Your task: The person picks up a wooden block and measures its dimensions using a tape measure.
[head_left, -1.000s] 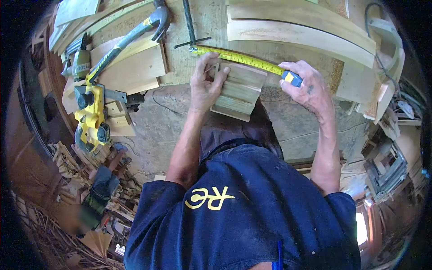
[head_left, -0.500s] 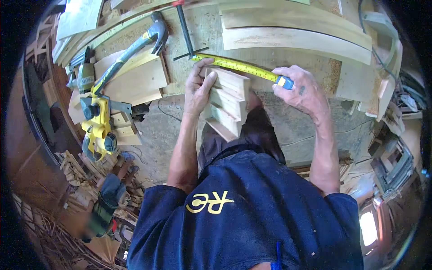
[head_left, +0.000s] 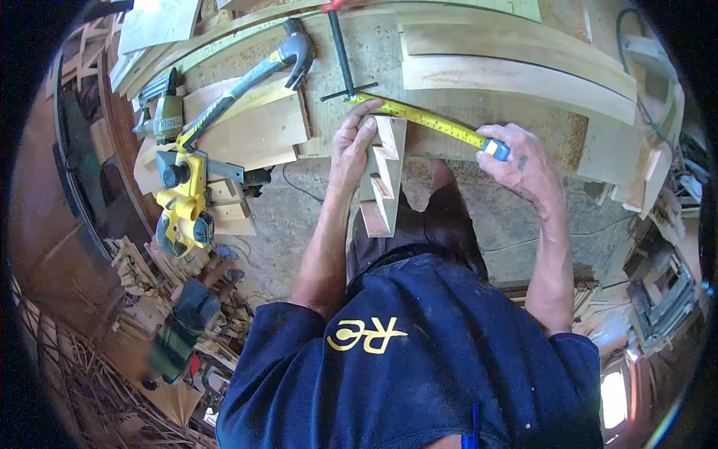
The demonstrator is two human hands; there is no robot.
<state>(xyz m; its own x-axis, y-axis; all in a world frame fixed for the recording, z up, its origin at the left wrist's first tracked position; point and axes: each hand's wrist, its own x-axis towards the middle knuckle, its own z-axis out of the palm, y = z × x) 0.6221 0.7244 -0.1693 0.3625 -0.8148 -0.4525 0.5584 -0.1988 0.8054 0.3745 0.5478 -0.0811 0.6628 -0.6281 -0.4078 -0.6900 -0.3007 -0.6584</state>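
Observation:
My left hand (head_left: 352, 150) grips a pale wooden piece with stepped notches (head_left: 385, 172), thumb on its near face. Its index finger lies at the hooked end of the yellow tape blade (head_left: 426, 118). My right hand (head_left: 523, 161) is closed around the blue tape measure case (head_left: 496, 148), from which the blade runs out leftward to my left fingers. The notched piece hangs upright below the blade, over my lap. Just beyond my left fingers stands a bar clamp's screw (head_left: 340, 56) with its cross handle.
A claw hammer (head_left: 247, 82), a yellow power planer (head_left: 182, 196) and a green drill (head_left: 168, 116) lie at left. Long boards (head_left: 516, 78) stretch across the bench at the back right. Another person (head_left: 179, 329) is at lower left among wood scraps.
The notched wooden piece has turned, now showing its stepped edge more side-on. Both hands and the bench items appear shifted right in view; the tape stays extended.

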